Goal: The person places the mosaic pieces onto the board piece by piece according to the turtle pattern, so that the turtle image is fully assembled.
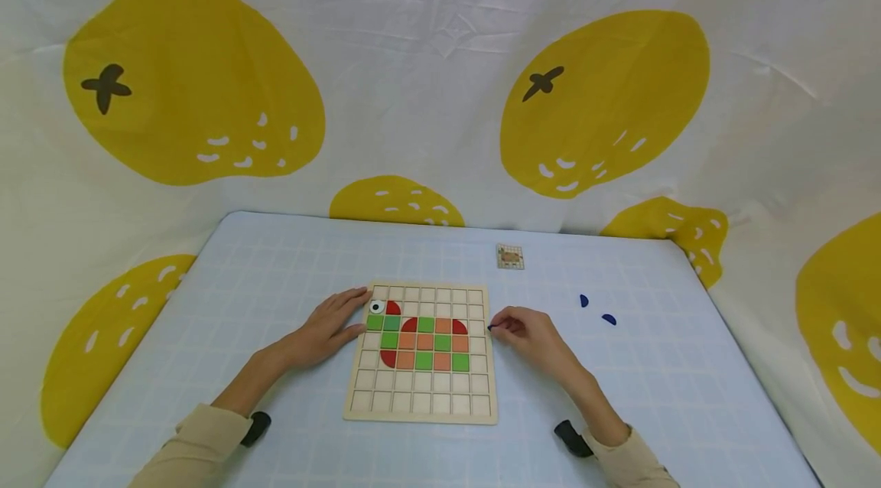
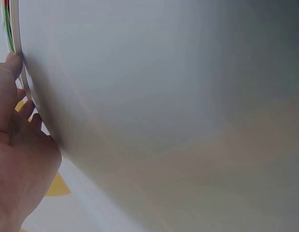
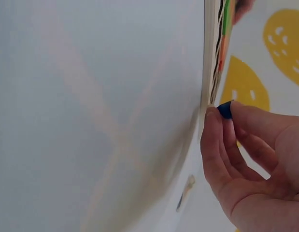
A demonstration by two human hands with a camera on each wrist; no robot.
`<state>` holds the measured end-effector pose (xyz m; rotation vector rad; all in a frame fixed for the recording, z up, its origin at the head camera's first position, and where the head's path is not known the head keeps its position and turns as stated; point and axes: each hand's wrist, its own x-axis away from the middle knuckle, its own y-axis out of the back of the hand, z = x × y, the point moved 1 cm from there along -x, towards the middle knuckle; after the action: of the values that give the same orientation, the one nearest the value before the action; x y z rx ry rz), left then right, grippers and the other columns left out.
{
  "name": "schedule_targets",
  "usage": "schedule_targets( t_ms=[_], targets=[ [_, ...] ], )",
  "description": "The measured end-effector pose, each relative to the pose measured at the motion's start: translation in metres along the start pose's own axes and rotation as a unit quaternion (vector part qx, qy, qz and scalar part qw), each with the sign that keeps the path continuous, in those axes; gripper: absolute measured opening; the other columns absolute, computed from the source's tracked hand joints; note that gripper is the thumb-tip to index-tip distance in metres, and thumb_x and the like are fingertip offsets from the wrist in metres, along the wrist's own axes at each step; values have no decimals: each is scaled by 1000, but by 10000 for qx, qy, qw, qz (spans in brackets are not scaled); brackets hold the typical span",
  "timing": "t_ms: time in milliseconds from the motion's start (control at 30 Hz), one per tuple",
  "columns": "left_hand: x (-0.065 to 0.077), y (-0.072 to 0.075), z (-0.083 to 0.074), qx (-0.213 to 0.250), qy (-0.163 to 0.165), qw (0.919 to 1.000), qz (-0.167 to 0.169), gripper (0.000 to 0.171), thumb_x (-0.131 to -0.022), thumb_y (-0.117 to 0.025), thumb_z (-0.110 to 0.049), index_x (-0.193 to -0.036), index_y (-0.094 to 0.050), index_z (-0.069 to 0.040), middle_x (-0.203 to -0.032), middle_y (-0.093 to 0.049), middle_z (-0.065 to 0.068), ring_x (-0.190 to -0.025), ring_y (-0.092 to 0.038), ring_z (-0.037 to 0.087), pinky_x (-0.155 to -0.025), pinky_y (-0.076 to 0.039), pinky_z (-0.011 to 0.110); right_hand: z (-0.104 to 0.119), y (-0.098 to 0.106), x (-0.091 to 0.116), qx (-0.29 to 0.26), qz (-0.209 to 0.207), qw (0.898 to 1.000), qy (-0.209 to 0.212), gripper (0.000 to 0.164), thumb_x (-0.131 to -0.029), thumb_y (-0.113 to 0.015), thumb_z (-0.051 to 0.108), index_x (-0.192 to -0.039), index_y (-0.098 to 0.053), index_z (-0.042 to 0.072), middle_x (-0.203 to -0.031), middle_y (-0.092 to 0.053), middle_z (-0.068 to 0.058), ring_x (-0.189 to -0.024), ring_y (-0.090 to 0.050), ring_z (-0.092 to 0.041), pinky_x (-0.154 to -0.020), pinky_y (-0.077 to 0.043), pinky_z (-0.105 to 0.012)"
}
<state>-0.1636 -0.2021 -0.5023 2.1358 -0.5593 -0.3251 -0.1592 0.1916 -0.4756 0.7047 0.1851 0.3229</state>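
A wooden grid board (image 1: 421,383) lies on the table, with red, green and orange pieces and a white eye piece (image 1: 376,307) set in its squares. My left hand (image 1: 329,329) rests at the board's left edge, fingers stretched out along it; the left wrist view has its thumb (image 2: 13,65) at the rim. Beside the right edge, my right hand (image 1: 533,333) pinches a small dark blue piece (image 3: 225,110) between thumb and fingertips. Two dark blue rounded pieces lie right of that hand, one (image 1: 583,300) farther back than the other (image 1: 609,319).
A small square picture card (image 1: 510,257) lies near the back of the table, beyond the board's right corner. The pale blue checked tabletop (image 1: 289,258) ends at a white curtain (image 1: 413,90) printed with yellow fruit.
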Motion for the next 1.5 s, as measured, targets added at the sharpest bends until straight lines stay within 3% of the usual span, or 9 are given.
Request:
schedule_targets(
  t_ms=[367, 667, 1167, 1500],
  targets=[
    [0, 0, 0, -14, 26, 10000, 6, 64, -107, -58, -30, -161, -32, -7, -166, -28, 15, -152, -23, 40, -120, -19, 65, 7, -14, 0, -157, 223, 9993, 243, 5, -95, -73, 6, -100, -74, 6, -91, -70, 4, -80, -64, -10, -75, -57, -23],
    [0, -1, 0, -15, -49, 10000, -51, 64, -107, -58, -27, -160, -33, -5, -165, -29, 16, -152, -24, 41, -119, -20, 65, 14, -22, 0, -172, 368, 9991, 88, 5, -94, -75, 6, -99, -74, 6, -85, -68, 5, -76, -62, -10, -70, -55, -23],
    [-1, -1, 1, 6, -81, 9999, -72, 63, -106, -59, -26, -160, -33, -4, -165, -30, 18, -151, -25, 41, -119, -21, 65, 15, -25, -2, 1, 83, 9999, 65, 5, -93, -76, 8, -92, -73, 4, -78, -63, 5, -70, -57, -8, -63, -51, -22],
    [1, 0, -2, 40, -74, 9999, -120, 63, -106, -59, -25, -159, -34, -3, -164, -31, 19, -150, -25, 42, -118, -21, 66, 7, -13, -2, 378, -156, 9990, -177, 7, -94, -76, 6, -99, -73, 8, -86, -64, 5, -80, -57, -12, -73, -53, -24]
  ],
)
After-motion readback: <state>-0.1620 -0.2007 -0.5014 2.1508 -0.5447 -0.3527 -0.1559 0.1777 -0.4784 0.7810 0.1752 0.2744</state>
